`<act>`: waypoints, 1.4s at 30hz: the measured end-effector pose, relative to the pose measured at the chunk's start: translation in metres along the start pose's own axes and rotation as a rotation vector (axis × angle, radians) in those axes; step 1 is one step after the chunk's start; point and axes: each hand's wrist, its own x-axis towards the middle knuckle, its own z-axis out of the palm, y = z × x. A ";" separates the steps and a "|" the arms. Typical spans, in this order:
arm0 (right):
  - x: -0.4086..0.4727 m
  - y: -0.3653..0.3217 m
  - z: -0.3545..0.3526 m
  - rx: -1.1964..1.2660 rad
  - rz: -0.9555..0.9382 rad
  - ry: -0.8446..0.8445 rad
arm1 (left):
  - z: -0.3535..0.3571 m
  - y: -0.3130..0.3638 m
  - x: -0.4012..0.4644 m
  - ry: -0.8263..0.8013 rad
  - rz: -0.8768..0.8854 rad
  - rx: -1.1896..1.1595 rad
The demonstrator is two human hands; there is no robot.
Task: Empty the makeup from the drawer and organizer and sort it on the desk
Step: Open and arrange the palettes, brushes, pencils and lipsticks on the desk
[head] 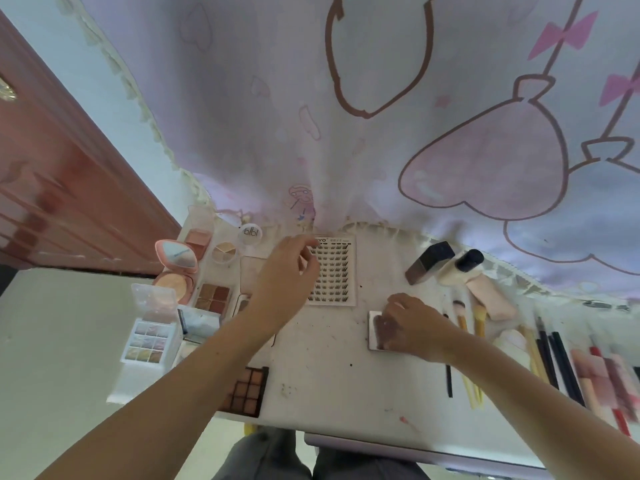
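Note:
My left hand [285,271] hovers over the left edge of a white card of false lashes [334,271], fingers loosely curled and apart, holding nothing. My right hand [415,323] presses on a small square mirrored compact [375,330] lying flat on the white desk [329,375]. Palettes are grouped at the left: a brown eyeshadow quad [213,297], a glitter palette with its clear lid up [147,341], a dark multi-pan palette [244,391] and a pink compact with a mirror [175,271].
Foundation bottles [445,266] lie at the back right. Brushes [471,323], dark pencils [557,362] and blurred lip products [602,382] line the right side. A printed curtain [381,116] hangs behind the desk. A red door [52,202] stands at the left.

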 end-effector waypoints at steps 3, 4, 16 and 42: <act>-0.009 0.002 0.027 -0.244 -0.039 0.072 | 0.050 -0.004 -0.038 -0.278 -0.060 -0.004; -0.010 0.003 0.030 -0.237 -0.055 0.154 | 0.067 -0.011 -0.047 -0.365 -0.147 0.010; -0.027 -0.025 0.010 0.467 -0.178 0.219 | 0.082 -0.019 -0.080 -0.665 -0.915 -1.369; -0.007 -0.078 -0.032 0.707 -0.128 -0.034 | 0.031 -0.053 -0.143 -0.496 -0.952 -1.823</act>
